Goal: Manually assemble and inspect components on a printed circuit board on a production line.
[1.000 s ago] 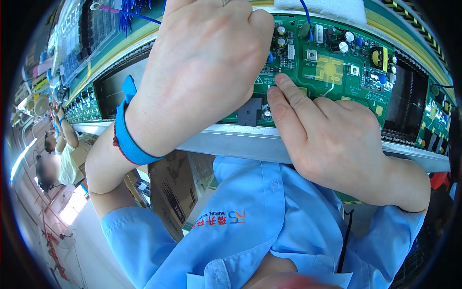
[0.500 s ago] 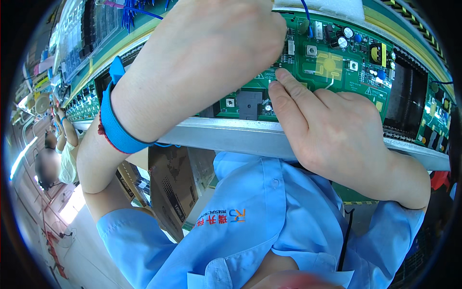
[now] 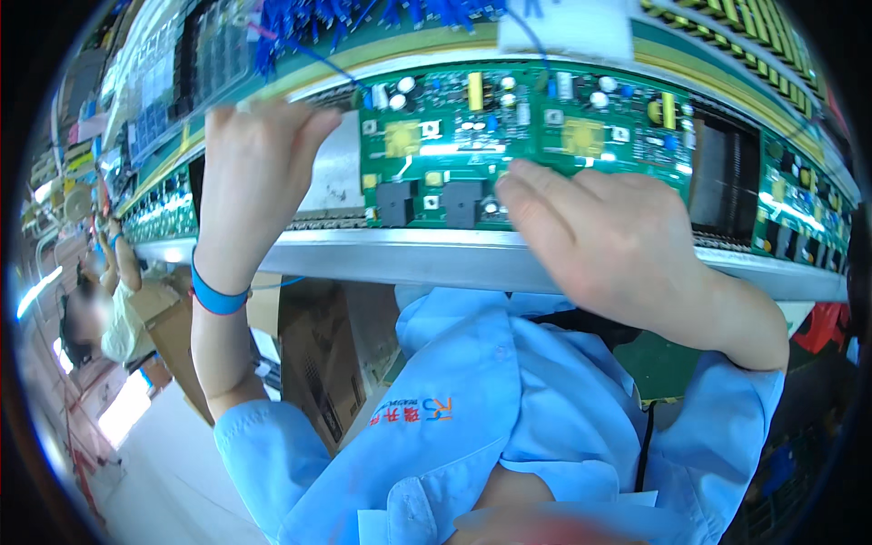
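Two green circuit boards lie side by side on the rail in front of me, the left circuit board (image 3: 454, 159) and the right circuit board (image 3: 649, 150). Both carry capacitors, yellow parts and a blue wire at the far edge. My right hand (image 3: 609, 227) is over the near part of the boards, thumb and forefinger close together by the seam. Whatever lies between those fingertips is too small or hidden to tell. My left hand (image 3: 259, 173), with a blue wrist strap (image 3: 218, 295), is above the rail left of the boards. Its bent fingers are smeared by motion.
A bundle of blue wires (image 3: 391, 14) lies beyond the rail, beside a white foam pad (image 3: 568, 32). More boards (image 3: 799, 204) sit farther right on the metal-edged rail (image 3: 400, 250). Cardboard boxes (image 3: 318, 354) stand below at left. Another person (image 3: 127, 318) is at far left.
My left hand has moved left, off the boards, uncovering the left one. My right hand stays by the seam. The view has shifted slightly.
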### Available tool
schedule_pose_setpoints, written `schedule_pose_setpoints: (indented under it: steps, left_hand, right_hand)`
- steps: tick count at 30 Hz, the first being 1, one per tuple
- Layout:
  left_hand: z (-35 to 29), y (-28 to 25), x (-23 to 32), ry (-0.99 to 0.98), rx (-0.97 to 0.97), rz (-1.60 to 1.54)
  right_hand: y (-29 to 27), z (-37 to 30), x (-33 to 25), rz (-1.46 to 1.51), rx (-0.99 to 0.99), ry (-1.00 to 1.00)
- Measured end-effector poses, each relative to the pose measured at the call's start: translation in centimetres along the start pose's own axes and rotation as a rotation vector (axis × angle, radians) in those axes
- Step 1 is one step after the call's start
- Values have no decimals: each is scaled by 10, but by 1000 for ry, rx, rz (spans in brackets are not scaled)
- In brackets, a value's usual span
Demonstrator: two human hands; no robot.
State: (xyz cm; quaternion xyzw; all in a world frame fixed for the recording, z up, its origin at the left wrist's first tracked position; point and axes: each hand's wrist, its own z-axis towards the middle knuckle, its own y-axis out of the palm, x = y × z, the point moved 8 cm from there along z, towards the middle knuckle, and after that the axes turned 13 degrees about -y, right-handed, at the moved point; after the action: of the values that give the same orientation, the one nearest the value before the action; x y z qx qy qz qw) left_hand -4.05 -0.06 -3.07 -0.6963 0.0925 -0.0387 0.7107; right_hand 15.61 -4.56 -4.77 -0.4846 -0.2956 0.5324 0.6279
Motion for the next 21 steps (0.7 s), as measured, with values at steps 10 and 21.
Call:
schedule_pose_setpoints:
  steps: [10, 21]
  left_hand:
    - [-19, 44, 24, 86, -198, -203]
    - [-23, 54, -2, 219, -173, -229]
  right_hand:
    - [5, -5, -58, 3, 204, -84]
    - [-49, -169, -38, -577, 550, 672]
